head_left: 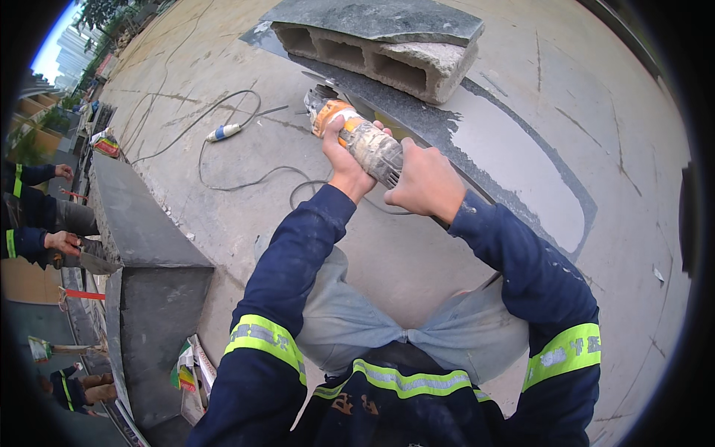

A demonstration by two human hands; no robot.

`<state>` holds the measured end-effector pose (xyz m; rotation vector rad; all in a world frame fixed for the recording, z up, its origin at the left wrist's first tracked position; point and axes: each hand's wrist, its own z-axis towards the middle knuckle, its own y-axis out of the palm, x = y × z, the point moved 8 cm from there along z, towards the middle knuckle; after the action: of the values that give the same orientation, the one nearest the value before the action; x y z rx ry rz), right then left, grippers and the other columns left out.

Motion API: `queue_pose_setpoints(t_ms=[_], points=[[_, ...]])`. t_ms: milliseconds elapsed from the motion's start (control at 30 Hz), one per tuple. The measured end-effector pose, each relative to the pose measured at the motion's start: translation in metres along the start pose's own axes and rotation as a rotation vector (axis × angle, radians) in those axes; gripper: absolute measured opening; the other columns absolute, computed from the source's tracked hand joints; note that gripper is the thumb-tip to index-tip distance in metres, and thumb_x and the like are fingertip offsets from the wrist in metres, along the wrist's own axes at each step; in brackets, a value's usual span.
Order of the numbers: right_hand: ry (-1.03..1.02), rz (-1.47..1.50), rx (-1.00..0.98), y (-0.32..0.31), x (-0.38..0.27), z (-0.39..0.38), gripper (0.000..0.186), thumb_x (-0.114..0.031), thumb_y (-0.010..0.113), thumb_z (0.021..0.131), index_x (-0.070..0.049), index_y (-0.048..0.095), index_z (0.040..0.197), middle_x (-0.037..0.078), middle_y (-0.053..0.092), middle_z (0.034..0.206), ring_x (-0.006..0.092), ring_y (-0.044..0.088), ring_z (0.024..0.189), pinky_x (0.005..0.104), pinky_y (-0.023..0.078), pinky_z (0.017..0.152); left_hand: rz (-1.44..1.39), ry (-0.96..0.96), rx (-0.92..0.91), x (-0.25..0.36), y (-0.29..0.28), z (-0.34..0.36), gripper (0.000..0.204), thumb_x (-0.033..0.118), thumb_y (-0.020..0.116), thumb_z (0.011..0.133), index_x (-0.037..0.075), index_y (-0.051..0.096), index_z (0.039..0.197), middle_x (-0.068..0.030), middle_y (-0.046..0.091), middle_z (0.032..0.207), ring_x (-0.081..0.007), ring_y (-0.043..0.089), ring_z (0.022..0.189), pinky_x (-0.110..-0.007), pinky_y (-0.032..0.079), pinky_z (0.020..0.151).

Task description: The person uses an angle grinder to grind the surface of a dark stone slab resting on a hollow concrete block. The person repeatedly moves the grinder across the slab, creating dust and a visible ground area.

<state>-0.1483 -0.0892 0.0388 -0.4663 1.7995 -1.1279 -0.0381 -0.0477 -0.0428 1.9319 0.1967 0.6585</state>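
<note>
An angle grinder (pixel 365 146), orange at the head end and caked in pale dust, is held up between both my hands. My left hand (pixel 346 165) is wrapped round its body from the left, near the orange part. My right hand (pixel 430 179) closes on the rear end of the tool. The grinder's head lies close to the edge of a dark grey stone slab (pixel 521 153); whether the disc touches the stone I cannot tell. On that slab rests a hollow concrete block (pixel 372 63), with another grey stone piece (pixel 380 18) on top.
A grey cable (pixel 246 182) loops over the concrete floor, with a white and blue plug connector (pixel 223 132) on it. To the left stands a grey stone-clad ledge (pixel 149 216). Beyond it a co-worker's hand (pixel 63 242) holds a trowel (pixel 97 262). Crumpled bags (pixel 195 372) lie beside the ledge.
</note>
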Motion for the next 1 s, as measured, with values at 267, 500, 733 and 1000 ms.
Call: queue_pose_setpoints(t_ms=[267, 500, 733, 1000], points=[[-0.017, 0.021, 0.003, 0.002, -0.008, 0.014, 0.047, -0.021, 0.073, 0.06, 0.005, 0.056, 0.095, 0.025, 0.066, 0.085, 0.0374, 0.068, 0.082, 0.039, 0.056, 0.076, -0.012, -0.004, -0.012, 0.014, -0.004, 0.01, 0.053, 0.047, 0.063, 0.074, 0.0, 0.049, 0.096, -0.0113, 0.056, 0.086, -0.0277, 0.059, 0.082, -0.041, 0.054, 0.074], [-0.033, 0.056, 0.0, 0.005, -0.007, 0.028, 0.056, -0.028, 0.075, 0.058, 0.008, 0.055, 0.096, 0.029, 0.065, 0.083, 0.042, 0.066, 0.082, 0.0414, 0.055, 0.076, -0.014, -0.001, -0.015, 0.023, -0.007, 0.022, 0.054, 0.047, 0.063, 0.074, 0.0, 0.049, 0.097, -0.0118, 0.056, 0.086, -0.0278, 0.059, 0.082, -0.041, 0.055, 0.073], [-0.004, 0.049, -0.014, 0.006, -0.007, 0.022, 0.057, -0.028, 0.075, 0.058, 0.008, 0.055, 0.097, 0.029, 0.065, 0.085, 0.0426, 0.066, 0.084, 0.0411, 0.055, 0.077, 0.026, 0.015, 0.016, 0.021, -0.006, 0.015, 0.055, 0.047, 0.063, 0.074, 0.0, 0.049, 0.097, -0.0125, 0.056, 0.087, -0.0285, 0.06, 0.082, -0.041, 0.055, 0.074], [0.008, 0.003, -0.034, 0.0, -0.006, 0.005, 0.053, -0.026, 0.075, 0.06, 0.004, 0.055, 0.099, 0.024, 0.067, 0.087, 0.0365, 0.068, 0.084, 0.0381, 0.056, 0.077, 0.024, 0.009, 0.0, 0.009, 0.0, 0.002, 0.054, 0.047, 0.063, 0.074, 0.002, 0.048, 0.099, -0.0123, 0.056, 0.09, -0.0283, 0.059, 0.084, -0.042, 0.054, 0.075]])
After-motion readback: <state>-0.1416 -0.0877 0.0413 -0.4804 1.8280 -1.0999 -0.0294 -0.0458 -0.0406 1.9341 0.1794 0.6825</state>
